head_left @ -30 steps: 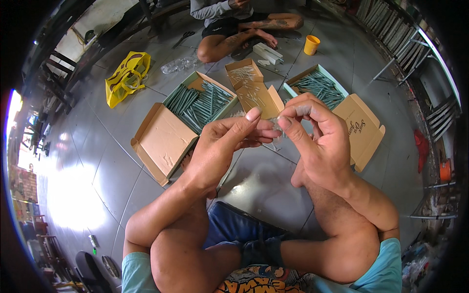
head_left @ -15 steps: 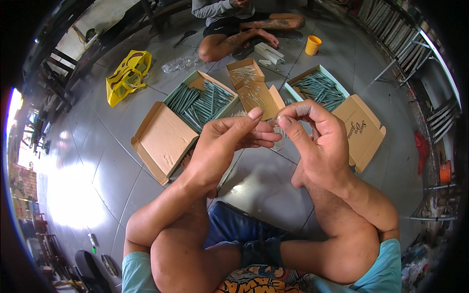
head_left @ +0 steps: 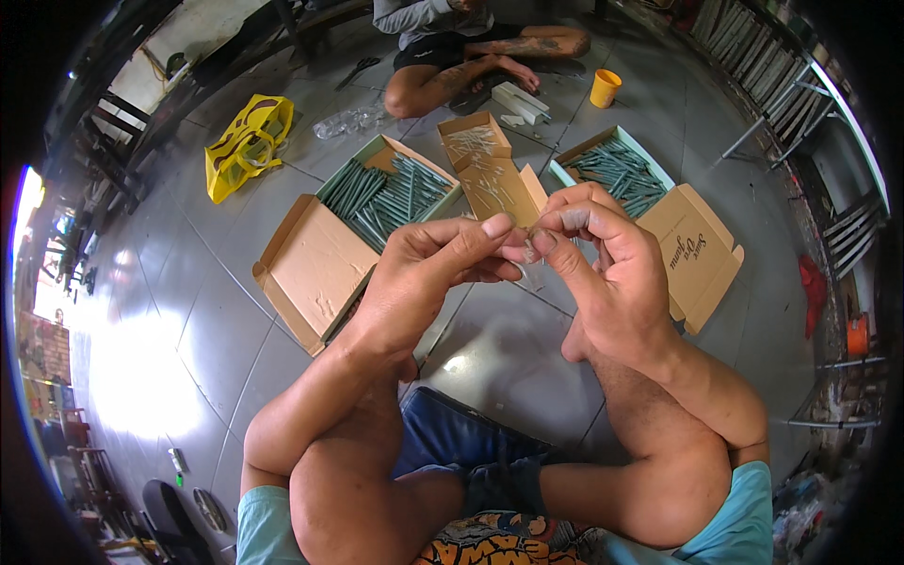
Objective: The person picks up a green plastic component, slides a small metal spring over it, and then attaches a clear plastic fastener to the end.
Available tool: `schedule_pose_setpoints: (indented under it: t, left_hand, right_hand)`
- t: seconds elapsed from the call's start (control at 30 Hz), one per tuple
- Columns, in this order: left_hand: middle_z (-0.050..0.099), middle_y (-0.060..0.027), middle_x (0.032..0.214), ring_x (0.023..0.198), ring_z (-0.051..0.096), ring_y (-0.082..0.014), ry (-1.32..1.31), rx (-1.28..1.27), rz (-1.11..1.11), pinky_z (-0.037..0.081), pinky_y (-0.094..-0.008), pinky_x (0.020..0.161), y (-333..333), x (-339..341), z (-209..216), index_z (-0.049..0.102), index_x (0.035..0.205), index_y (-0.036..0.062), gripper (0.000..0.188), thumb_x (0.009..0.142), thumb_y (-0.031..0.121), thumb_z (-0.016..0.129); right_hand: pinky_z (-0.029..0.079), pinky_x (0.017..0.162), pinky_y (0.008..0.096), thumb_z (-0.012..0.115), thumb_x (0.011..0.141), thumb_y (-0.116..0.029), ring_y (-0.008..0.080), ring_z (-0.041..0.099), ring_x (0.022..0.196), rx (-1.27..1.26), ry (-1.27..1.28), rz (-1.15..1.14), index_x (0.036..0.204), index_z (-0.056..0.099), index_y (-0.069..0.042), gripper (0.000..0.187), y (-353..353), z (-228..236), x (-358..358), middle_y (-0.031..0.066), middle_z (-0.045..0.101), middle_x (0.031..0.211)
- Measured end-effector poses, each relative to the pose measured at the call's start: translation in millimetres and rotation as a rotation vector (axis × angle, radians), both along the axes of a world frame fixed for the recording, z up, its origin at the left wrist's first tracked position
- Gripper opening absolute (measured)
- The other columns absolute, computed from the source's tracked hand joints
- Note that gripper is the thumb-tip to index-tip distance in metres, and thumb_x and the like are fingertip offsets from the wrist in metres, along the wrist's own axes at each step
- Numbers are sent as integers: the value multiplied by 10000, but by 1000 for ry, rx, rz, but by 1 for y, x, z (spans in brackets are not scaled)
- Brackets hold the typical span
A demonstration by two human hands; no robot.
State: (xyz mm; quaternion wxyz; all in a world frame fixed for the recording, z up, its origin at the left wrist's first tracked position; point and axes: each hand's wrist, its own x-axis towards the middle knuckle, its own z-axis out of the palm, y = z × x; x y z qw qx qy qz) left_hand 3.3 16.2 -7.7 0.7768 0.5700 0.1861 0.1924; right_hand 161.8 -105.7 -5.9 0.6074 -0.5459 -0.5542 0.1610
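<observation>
In front of my crossed legs, both hands are raised close together. My right hand (head_left: 617, 268) is closed, thumb and forefinger pinching a tiny, clear-looking piece (head_left: 529, 252) too small to name. My left hand (head_left: 428, 268) meets it with thumb pressed to forefinger; whether it also grips that piece I cannot make out. Beyond them stands a small cardboard box (head_left: 524, 200) with thin clear pieces (head_left: 485, 179) inside. Left of it, an open box (head_left: 306, 268) holds many dark green sticks (head_left: 395, 193). Another open box (head_left: 702, 250) at the right holds similar green sticks (head_left: 617, 174).
Another person (head_left: 461, 56) sits cross-legged on the tiled floor at the far side, near a white box-shaped piece (head_left: 521, 102). A yellow cup (head_left: 605, 88) stands to the right. A yellow bag (head_left: 247, 151) and crumpled clear plastic (head_left: 348, 122) lie at the left. Metal-legged furniture (head_left: 786, 113) lines the right.
My left hand's thumb and fingers have come together and shifted right, up to the right fingertips. The right hand keeps its pinch, and the boxes have stayed put.
</observation>
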Motion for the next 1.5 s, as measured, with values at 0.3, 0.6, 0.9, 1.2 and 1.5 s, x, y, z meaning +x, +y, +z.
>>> schedule_pose_setpoints:
  t: [0.3,0.6,0.9,1.2,1.5]
  left_hand:
    - [713,-104,935,880,677,-177,9,-62,-28,525,-357,899,2,-2,-3,697,1057,-9,306,980,276,617]
    - [704,-108,942,888,671,-165,36,-33,-55,526,-336,899,2,-2,-2,679,1047,-17,268,995,229,587]
    - [703,-87,972,877,668,-130,81,-171,-26,526,-250,819,6,1,-12,653,1054,6,296,1004,288,581]
    - [704,-108,993,875,679,-145,93,-213,-75,535,-250,793,8,3,-23,632,1062,11,295,1010,292,561]
    - [703,-106,1003,888,675,-144,135,-205,-76,533,-250,799,7,4,-25,628,1066,11,293,1012,290,556]
  right_hand:
    - [513,767,273,670,902,-44,155,630,866,-20,10,7,934,661,37,87,0,1,-2,89,607,972]
    - [505,770,274,689,905,-91,153,614,860,-13,-19,-14,934,677,19,115,0,-1,-1,85,607,979]
    - [490,798,281,715,895,-122,169,604,910,58,-48,5,931,688,-9,121,-1,2,-1,84,608,989]
    - [475,812,294,723,887,-123,184,603,910,127,-107,31,921,678,-23,114,-2,8,-1,80,613,992]
    - [479,809,295,720,888,-115,187,607,916,154,-117,48,931,663,-25,115,-5,9,0,85,614,1001]
